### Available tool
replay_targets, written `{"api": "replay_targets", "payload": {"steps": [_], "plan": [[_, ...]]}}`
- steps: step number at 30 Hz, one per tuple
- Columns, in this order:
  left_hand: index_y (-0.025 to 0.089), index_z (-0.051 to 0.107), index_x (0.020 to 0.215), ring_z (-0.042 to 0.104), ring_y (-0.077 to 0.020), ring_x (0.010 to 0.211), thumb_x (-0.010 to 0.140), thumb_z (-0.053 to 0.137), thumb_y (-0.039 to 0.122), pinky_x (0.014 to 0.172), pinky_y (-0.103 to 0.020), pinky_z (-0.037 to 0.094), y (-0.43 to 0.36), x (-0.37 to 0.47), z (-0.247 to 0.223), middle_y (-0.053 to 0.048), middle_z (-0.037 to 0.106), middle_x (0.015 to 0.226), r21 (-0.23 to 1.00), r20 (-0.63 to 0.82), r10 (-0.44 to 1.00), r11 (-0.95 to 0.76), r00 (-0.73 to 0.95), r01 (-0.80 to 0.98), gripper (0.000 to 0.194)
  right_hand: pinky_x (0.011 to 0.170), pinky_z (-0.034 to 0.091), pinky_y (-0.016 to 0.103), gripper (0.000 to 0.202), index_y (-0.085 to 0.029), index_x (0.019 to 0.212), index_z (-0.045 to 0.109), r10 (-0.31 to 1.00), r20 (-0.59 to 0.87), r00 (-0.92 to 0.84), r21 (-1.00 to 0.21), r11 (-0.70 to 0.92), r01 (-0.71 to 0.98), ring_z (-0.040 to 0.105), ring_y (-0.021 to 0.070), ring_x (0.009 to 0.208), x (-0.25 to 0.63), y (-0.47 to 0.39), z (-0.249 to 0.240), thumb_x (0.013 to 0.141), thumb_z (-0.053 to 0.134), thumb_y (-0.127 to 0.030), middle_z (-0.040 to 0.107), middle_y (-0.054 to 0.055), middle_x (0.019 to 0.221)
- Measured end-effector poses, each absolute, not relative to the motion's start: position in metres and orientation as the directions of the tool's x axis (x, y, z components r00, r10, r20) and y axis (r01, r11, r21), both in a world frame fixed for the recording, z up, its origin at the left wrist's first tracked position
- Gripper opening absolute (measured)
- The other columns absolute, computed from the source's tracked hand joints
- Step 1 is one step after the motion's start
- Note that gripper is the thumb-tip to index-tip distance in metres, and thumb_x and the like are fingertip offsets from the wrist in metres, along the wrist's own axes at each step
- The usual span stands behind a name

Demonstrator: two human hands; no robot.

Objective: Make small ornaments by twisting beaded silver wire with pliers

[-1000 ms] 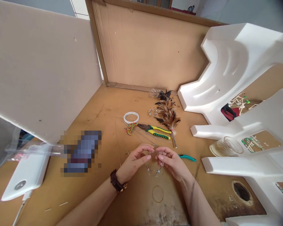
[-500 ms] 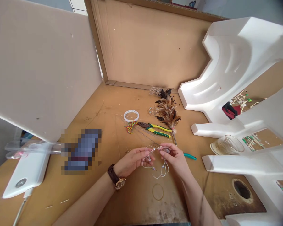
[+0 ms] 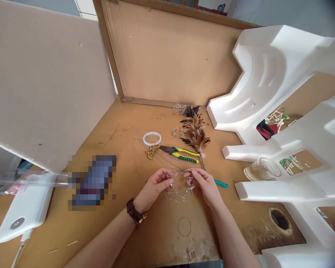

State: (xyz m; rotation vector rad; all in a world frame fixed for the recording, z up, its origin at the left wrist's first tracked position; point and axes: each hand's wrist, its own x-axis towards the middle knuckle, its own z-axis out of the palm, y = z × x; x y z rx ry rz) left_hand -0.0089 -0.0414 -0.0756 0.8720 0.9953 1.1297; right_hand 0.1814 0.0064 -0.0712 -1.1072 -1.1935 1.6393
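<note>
Between my two hands is a ring of thin looped silver wire with small clear beads, held above the table. My left hand pinches its left side between thumb and fingers. On the opposite side, my right hand grips the wire the same way. Just beyond lie pliers with yellow and green handles. A roll of white tape and a bundle of coloured ties touch or nearly touch their jaws. A teal tool handle shows partly behind my right hand.
A feather duster lies at the back, with tangled beaded wire beside it. White foam packing and a glass cup stand on the right. A white power bank is at left. A rubber band lies in front.
My hands have moved slightly apart, and the beaded wire between them has spread into a rounder, more open ring. The whole view has shifted a little.
</note>
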Motion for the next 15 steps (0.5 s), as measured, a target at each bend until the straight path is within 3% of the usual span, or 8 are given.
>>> {"api": "replay_targets", "payload": {"steps": [15], "plan": [[0.018, 0.058, 0.09, 0.054, -0.0096, 0.065, 0.076, 0.063, 0.035, 0.053, -0.018, 0.041, -0.0383, -0.0101, -0.0822, 0.0, 0.058, 0.073, 0.932, -0.194, 0.977, 0.211, 0.086, -0.293, 0.023, 0.049, 0.042, 0.021, 0.023, -0.016, 0.072, 0.067, 0.927, -0.21, -0.311, -0.967, -0.243, -0.07, 0.052, 0.0097, 0.055, 0.1824, 0.0065, -0.0707, 0.067, 0.071, -0.038, 0.062, 0.001, 0.063]]}}
